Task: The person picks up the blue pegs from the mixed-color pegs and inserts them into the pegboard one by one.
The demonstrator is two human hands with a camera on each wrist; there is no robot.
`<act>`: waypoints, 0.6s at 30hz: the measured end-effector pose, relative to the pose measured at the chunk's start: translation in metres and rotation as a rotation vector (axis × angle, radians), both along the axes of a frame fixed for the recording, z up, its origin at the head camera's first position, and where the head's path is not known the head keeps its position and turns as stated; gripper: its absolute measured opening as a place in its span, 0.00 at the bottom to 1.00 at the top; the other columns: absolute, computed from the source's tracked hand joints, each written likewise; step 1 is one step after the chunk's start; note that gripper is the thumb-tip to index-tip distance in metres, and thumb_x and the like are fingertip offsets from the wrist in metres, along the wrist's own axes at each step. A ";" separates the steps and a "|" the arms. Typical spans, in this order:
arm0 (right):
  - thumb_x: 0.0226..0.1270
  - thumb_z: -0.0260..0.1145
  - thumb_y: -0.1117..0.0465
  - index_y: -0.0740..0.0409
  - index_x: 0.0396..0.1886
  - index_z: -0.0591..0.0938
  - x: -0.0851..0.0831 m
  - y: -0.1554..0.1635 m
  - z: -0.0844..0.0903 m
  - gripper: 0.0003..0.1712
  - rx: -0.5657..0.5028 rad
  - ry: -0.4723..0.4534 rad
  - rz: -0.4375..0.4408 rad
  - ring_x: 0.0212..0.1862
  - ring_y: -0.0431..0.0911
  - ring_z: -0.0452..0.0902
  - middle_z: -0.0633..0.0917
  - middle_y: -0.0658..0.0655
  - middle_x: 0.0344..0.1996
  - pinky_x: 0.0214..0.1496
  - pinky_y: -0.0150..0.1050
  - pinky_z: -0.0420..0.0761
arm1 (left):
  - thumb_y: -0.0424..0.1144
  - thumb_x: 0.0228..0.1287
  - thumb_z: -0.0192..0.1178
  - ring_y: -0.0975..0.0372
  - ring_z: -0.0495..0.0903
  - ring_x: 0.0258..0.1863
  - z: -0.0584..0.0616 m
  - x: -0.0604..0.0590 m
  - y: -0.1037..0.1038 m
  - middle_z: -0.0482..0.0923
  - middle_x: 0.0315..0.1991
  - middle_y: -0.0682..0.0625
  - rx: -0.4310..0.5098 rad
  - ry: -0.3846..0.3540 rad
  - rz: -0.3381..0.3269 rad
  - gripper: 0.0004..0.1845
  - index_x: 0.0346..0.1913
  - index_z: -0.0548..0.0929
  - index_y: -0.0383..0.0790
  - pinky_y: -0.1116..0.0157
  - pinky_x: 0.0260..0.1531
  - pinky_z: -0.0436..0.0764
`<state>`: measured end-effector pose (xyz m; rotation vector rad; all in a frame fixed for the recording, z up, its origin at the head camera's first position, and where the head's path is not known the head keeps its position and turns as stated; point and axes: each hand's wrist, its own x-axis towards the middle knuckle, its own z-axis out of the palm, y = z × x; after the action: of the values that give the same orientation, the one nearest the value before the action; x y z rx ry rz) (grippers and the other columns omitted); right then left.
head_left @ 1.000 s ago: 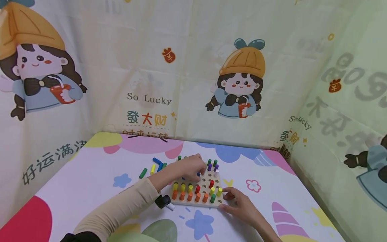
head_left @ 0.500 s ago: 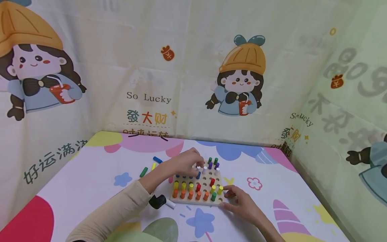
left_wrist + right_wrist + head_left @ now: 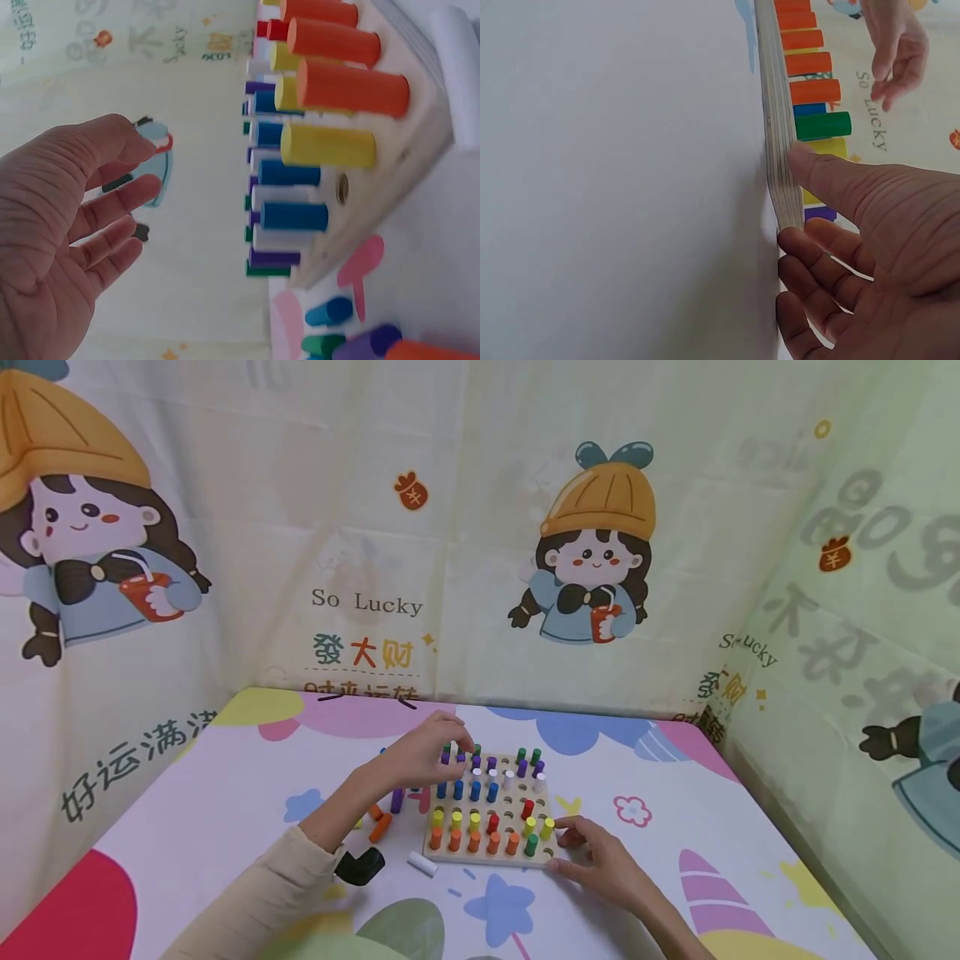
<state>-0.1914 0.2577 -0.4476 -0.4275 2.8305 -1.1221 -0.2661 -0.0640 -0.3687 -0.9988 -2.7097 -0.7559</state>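
My left hand (image 3: 408, 760) is raised over the back left corner of the wooden pegboard (image 3: 483, 861), in front of some green and purple pegs. In the left wrist view its fingers are loosely bent, with nothing between thumb and fingertips. The right hand (image 3: 600, 866) holds the board's near right corner, thumb on the front edge and fingers along the right side; the right wrist view shows the thumb beside a green peg (image 3: 823, 126). Orange pegs (image 3: 474, 842) line the front row. Behind stand yellow, red, blue (image 3: 476, 792), white (image 3: 508, 780) and purple pegs (image 3: 522, 769), with several bare holes among them.
Left of the board lie loose pegs, among them a purple peg (image 3: 397, 801) and an orange peg (image 3: 380, 828). A white peg (image 3: 422, 863) lies near the front left corner. Printed cloth walls (image 3: 480, 610) enclose the table (image 3: 600, 777) at the back and sides.
My left hand has moved left from over the board's middle and its fingers have spread. White and purple pegs it covered now show. The right hand has stayed at the corner.
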 end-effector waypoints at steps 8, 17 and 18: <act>0.57 0.80 0.51 0.57 0.59 0.80 0.000 0.000 0.001 0.32 -0.008 -0.019 -0.010 0.46 0.44 0.77 0.83 0.48 0.41 0.53 0.47 0.79 | 0.36 0.63 0.71 0.54 0.72 0.60 -0.007 0.000 -0.030 0.82 0.46 0.50 0.049 -0.006 0.079 0.09 0.45 0.86 0.44 0.51 0.60 0.79; 0.56 0.80 0.50 0.56 0.59 0.80 0.000 -0.001 -0.001 0.32 -0.003 -0.035 -0.038 0.46 0.44 0.76 0.83 0.47 0.40 0.54 0.48 0.78 | 0.35 0.62 0.71 0.53 0.72 0.57 -0.018 -0.002 -0.060 0.81 0.44 0.52 0.063 -0.005 0.146 0.09 0.44 0.85 0.44 0.50 0.58 0.79; 0.56 0.80 0.50 0.56 0.59 0.80 0.000 -0.001 -0.001 0.33 -0.001 -0.035 -0.040 0.46 0.44 0.76 0.83 0.47 0.40 0.54 0.48 0.79 | 0.35 0.62 0.71 0.53 0.73 0.57 -0.020 -0.003 -0.063 0.81 0.44 0.51 0.064 -0.008 0.156 0.09 0.44 0.85 0.44 0.50 0.58 0.79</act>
<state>-0.1913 0.2565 -0.4484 -0.3492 2.8206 -1.1272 -0.2692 -0.1272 -0.3883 -0.7615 -2.7123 -0.8124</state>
